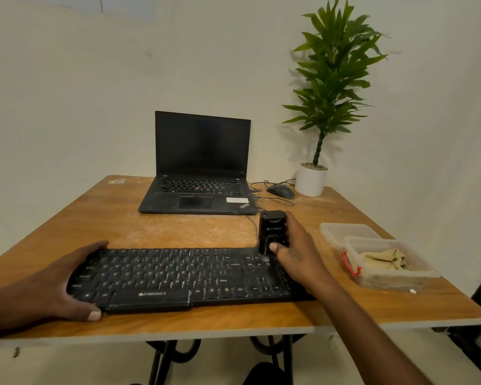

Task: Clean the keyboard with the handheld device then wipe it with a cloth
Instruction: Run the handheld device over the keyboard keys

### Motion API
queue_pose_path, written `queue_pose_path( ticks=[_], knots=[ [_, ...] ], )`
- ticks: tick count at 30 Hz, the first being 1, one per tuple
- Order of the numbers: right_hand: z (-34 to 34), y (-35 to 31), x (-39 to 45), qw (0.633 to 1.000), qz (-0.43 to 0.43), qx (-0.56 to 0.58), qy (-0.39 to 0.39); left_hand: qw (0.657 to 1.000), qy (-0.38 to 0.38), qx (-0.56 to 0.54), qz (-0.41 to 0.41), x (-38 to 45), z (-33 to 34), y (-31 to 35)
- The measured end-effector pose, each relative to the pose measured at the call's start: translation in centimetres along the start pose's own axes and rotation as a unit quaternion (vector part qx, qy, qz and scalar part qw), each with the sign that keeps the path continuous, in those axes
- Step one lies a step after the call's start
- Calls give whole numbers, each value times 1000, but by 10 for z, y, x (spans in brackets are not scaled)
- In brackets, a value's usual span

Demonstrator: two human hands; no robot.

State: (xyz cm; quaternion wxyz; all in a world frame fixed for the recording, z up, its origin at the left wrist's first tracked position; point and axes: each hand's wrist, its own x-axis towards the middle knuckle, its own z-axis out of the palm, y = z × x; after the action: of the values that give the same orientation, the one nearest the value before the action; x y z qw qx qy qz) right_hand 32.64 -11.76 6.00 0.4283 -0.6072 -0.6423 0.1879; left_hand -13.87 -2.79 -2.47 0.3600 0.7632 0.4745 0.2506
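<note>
A black keyboard (178,276) lies across the near part of the wooden table (178,229). My left hand (67,282) grips its left end, thumb on the front edge and fingers curled over the back edge. My right hand (295,251) holds a small black handheld device (271,229) upright, its lower end on the keyboard's upper right keys and my thumb on its front. A beige cloth (383,261) lies crumpled in a clear plastic box (386,279) to the right.
An open black laptop (200,190) sits at the back centre. A mouse (281,191) with its cable and a potted plant (311,179) stand at the back right. The box's lid (347,232) hangs open behind it. The table's edge runs just in front of the keyboard.
</note>
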Motion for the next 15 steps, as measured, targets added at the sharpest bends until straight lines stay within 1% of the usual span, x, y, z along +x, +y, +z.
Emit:
queue_pose_path(
  ticks=[5, 8, 15],
  knots=[
    [8, -2, 17, 1000, 14, -12, 2, 1000, -3, 3, -1, 0, -1, 0],
    [3, -6, -2, 1000, 3, -3, 1, 1000, 2, 5, 7, 0, 0, -1],
    [-6, -4, -62, 999, 8, 45, -15, 1000, 16, 19, 5, -1, 2, -1]
  ],
)
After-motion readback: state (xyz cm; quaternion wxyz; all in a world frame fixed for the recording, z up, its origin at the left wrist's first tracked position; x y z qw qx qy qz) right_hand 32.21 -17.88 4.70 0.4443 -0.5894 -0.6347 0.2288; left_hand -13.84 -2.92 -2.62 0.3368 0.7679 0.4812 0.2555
